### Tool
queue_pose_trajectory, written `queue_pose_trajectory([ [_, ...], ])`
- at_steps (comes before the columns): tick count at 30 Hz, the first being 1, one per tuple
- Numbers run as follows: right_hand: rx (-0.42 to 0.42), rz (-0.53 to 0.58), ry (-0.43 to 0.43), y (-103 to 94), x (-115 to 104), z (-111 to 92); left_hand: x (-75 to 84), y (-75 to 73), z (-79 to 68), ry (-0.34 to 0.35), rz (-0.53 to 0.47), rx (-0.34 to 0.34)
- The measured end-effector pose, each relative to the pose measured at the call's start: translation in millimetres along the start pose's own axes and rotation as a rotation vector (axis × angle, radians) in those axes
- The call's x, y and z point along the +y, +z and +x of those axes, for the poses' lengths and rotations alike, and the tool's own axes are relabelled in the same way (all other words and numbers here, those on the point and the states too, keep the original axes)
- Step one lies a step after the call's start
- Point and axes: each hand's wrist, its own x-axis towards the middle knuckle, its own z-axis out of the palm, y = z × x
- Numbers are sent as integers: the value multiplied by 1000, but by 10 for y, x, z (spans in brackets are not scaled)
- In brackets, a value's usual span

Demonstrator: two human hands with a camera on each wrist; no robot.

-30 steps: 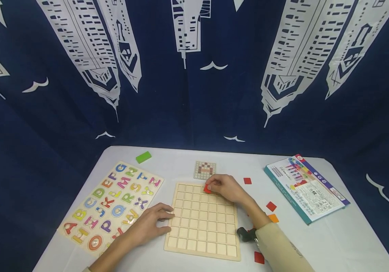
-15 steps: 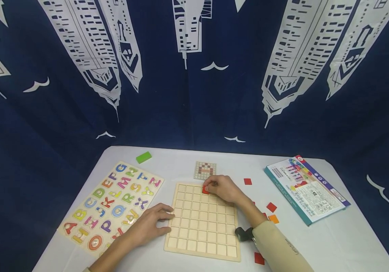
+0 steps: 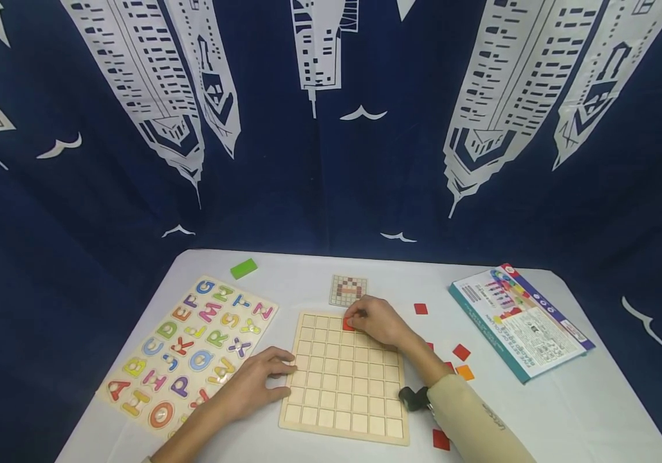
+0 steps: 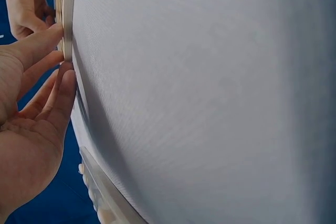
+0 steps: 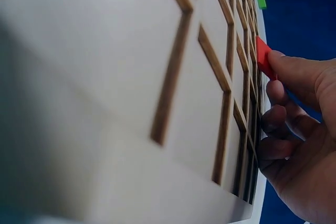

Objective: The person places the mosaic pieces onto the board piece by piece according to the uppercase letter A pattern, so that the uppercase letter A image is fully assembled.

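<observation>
A wooden grid board (image 3: 335,384) lies in the middle of the white table. At its far edge my right hand (image 3: 381,321) pinches a red square tile (image 3: 347,324) between thumb and fingers, over a cell of the top row. In the right wrist view the red tile (image 5: 264,57) stands tilted against the grid, its lower end under my thumb. My left hand (image 3: 257,384) rests beside the board, thumb and fingertips touching its left edge, as the left wrist view also shows. Just beyond the board lies a small pattern card (image 3: 348,290).
An alphabet puzzle board (image 3: 192,350) lies to the left, with a green block (image 3: 244,268) behind it. Loose red tiles (image 3: 461,352) and an orange tile (image 3: 465,372) are scattered on the right, near a boxed set (image 3: 522,321). A dark curtain (image 3: 319,193) hangs behind.
My right hand has shifted slightly left with the red tile, lowering it toward the top row. The left hand stays at the board's edge.
</observation>
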Motion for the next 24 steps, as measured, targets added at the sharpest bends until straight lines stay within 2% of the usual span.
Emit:
queue_pose_trajectory([
  [24, 0, -9, 12, 9, -13, 6, 7, 11, -16, 14, 18, 15],
])
